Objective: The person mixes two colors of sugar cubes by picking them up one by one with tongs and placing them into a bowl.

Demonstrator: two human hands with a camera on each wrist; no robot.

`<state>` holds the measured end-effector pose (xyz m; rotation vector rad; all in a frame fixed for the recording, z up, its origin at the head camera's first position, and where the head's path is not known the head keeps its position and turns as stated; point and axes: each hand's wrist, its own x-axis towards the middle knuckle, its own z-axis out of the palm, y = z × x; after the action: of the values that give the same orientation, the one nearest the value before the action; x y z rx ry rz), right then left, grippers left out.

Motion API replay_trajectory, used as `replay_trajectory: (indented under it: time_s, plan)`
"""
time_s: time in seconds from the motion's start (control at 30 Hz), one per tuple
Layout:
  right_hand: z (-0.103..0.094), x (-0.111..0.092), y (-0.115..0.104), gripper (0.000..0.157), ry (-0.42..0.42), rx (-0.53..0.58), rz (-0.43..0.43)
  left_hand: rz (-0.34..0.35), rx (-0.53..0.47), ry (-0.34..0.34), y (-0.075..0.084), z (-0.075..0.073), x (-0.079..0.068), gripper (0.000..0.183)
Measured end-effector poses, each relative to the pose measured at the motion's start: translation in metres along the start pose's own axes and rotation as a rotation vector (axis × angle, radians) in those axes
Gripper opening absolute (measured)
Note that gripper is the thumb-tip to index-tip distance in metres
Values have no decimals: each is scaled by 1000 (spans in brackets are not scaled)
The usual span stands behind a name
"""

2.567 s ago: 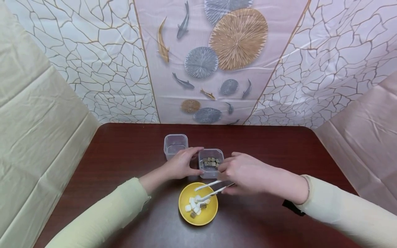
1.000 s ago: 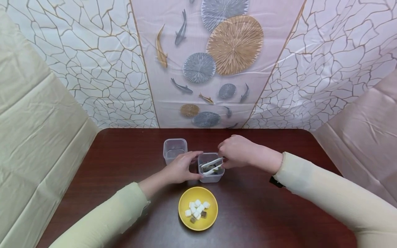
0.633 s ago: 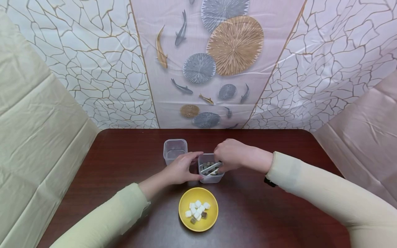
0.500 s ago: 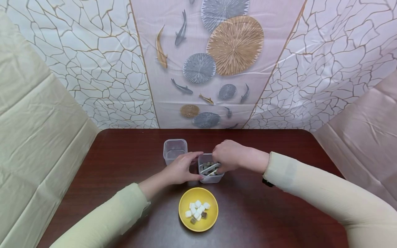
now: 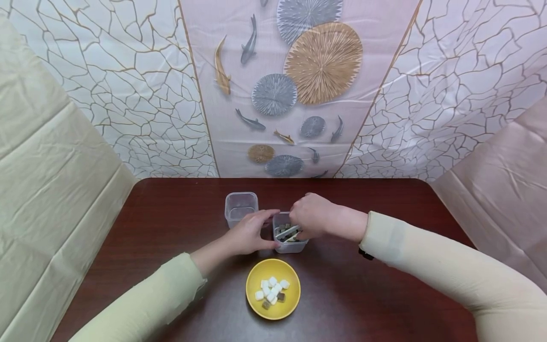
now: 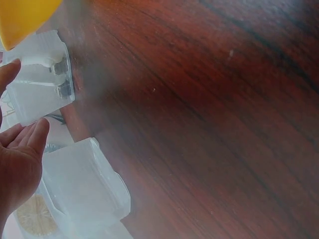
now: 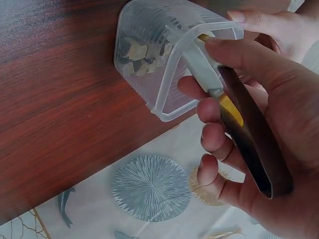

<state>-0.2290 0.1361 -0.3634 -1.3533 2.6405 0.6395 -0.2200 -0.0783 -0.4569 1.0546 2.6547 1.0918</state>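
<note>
My left hand (image 5: 249, 233) holds a clear plastic container (image 5: 292, 248) from its left side, thumb at the near side and fingers at the far side. Inside that container lie several small grey-brown cubes (image 7: 137, 51). With my right hand (image 5: 314, 216) I grip tongs (image 7: 255, 132) that have dark handles and pale arms. The tongs reach down over the container's rim among the cubes; the container wall blurs their tips. Closer to me stands a yellow bowl (image 5: 273, 313) with several white cubes (image 5: 272, 281) and two brown cubes (image 5: 280, 297).
A second clear container (image 5: 241, 202) with nothing visible in it stands behind my left hand. Dark red-brown table (image 5: 363, 304) surrounds the items. A patterned cloth (image 5: 273, 137) hangs along the table's back edge.
The tongs have moved from over the yellow bowl into the container with the grey-brown cubes, then shifted slightly further left and down. My left hand has kept its hold on the container.
</note>
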Motion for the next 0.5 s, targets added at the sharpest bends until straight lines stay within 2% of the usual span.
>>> replay_trajectory:
  time_s: [0.17, 0.33, 0.5]
  plan:
    - [1, 1, 1, 29, 3, 28, -16, -5, -3, -2, 0, 0, 0, 82]
    - [0, -4, 4, 29, 52, 33, -48, -13, -8, -11, 0, 0, 0, 82]
    - [-4, -14, 9, 31, 91, 53, -42, -16, -9, -13, -1, 0, 1, 83]
